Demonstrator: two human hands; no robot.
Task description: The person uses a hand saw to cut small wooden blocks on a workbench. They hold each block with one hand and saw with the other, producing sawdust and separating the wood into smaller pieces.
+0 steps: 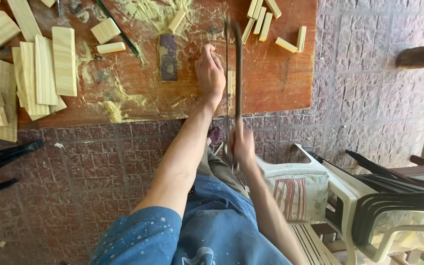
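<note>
daylight - bright, even | shadows soft | saw (232, 83) and right hand (241, 145) motion-blurred | edges bowed

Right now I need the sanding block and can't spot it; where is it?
In the head view, the dark block lies on the table, just left of the left hand, amid sawdust.

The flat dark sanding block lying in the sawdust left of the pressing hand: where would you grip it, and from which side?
Grip the sanding block across its two long edges, coming straight down from above. It lies flat on the table with its long axis running away from the person, both long sides free. The left hand is nearest; the right hand holds the saw.
</note>
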